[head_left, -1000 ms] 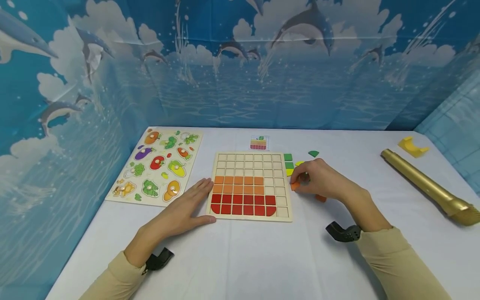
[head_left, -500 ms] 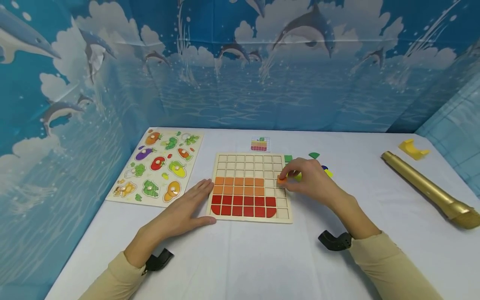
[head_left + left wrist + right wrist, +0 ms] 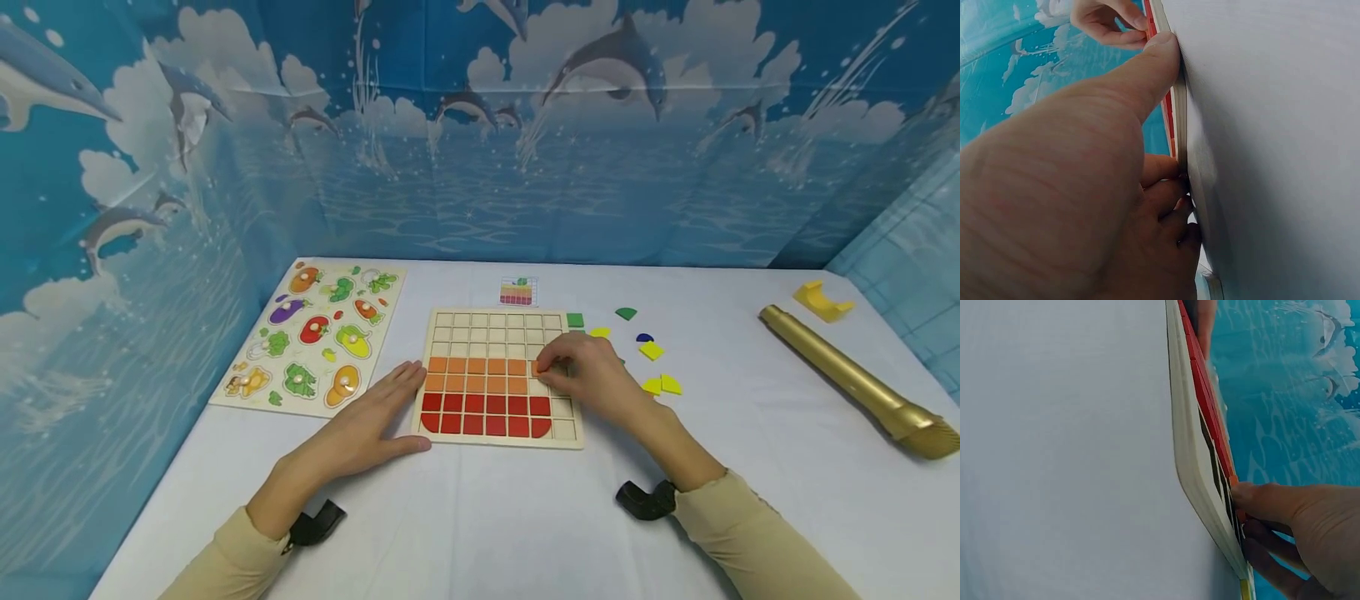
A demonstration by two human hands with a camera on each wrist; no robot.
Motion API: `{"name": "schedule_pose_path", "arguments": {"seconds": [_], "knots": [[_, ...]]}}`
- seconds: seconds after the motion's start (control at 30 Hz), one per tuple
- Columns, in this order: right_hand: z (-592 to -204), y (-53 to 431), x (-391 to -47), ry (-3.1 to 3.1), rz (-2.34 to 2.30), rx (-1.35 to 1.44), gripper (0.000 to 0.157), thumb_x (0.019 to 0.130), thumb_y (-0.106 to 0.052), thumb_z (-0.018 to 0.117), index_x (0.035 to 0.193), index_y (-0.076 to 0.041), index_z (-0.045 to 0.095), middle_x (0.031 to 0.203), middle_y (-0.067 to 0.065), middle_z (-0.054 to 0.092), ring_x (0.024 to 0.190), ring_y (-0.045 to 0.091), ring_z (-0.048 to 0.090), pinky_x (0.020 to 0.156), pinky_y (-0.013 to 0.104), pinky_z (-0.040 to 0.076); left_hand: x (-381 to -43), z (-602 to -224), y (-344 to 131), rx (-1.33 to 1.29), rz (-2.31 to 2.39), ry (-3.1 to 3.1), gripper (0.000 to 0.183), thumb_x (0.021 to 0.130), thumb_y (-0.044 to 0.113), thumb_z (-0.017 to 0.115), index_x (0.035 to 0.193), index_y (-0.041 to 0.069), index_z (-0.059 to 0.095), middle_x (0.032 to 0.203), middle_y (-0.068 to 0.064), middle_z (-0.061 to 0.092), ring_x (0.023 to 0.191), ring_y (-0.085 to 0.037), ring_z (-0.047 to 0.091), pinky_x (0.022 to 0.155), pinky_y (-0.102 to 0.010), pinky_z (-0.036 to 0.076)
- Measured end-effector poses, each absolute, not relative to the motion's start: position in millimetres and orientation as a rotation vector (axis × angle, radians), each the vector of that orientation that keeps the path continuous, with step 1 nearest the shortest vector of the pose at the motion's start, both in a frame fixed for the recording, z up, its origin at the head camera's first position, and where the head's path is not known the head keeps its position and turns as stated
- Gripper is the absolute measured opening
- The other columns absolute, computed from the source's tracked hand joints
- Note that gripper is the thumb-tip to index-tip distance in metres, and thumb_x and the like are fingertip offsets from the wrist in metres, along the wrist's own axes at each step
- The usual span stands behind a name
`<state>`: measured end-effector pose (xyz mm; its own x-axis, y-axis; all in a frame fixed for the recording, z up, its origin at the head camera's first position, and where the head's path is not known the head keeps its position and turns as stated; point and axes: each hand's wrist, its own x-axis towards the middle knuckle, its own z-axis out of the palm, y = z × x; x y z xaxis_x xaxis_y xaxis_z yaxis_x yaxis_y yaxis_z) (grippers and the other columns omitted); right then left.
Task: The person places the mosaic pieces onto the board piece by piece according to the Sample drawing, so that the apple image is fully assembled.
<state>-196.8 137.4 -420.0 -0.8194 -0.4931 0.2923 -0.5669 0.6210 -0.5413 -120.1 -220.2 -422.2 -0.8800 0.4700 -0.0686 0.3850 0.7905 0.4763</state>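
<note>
Tile (image 3: 535,369), orange, pinched in right grip (image 3: 592,375) at grid board (image 3: 498,335), left grip (image 3: 367,425) straight-fingered against board's left edge

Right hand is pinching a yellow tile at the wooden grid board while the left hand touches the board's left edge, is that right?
Not quite: the head view shows the right hand pinching an orange tile, not a yellow one, at the wooden grid board. The left hand does touch the board's left edge.
</note>
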Motion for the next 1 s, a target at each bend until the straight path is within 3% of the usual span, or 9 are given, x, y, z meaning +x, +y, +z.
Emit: {"name": "schedule_pose_path", "arguments": {"seconds": [0.23, 0.6, 1.0], "knots": [[-425.2, 136.8, -197.2, -2.7, 1.024, 0.879, 0.013, 0.087, -0.009, 0.087, 0.097, -0.014, 0.081, 0.104, -0.002, 0.078, 0.093, 0.015, 0.069, 0.082, 0.039, 0.061, -119.8, -424.1, -220.7, 0.673, 0.681, 2.798, 0.101, 0.093, 0.055, 0.076, 0.169, 0.013, 0.025, 0.177, -0.004, 0.02, 0.165, -0.027, 0.015, 0.13, -0.054, 0.026], [-416.7, 141.3, -192.1, -2.769, 0.956, 0.85, 0.016, 0.089, -0.009, 0.085, 0.105, -0.012, 0.083, 0.109, 0.001, 0.079, 0.101, 0.02, 0.072, 0.09, 0.044, 0.063, -120.0, -423.8, -218.2, 0.66, 0.685, 2.787, 0.101, 0.093, 0.055, 0.076, 0.169, 0.013, 0.025, 0.177, -0.005, 0.021, 0.164, -0.028, 0.016, 0.129, -0.054, 0.027], [-407.5, 195.0, -179.1, -2.834, 0.895, 0.768, 0.024, 0.089, -0.006, 0.083, 0.111, -0.012, 0.081, 0.108, 0.0, 0.078, 0.097, 0.018, 0.075, 0.087, 0.045, 0.063, -120.1, -423.3, -220.4, 0.673, 0.676, 2.802, 0.1, 0.093, 0.055, 0.076, 0.168, 0.012, 0.026, 0.177, -0.005, 0.021, 0.164, -0.029, 0.017, 0.129, -0.054, 0.028]]}}
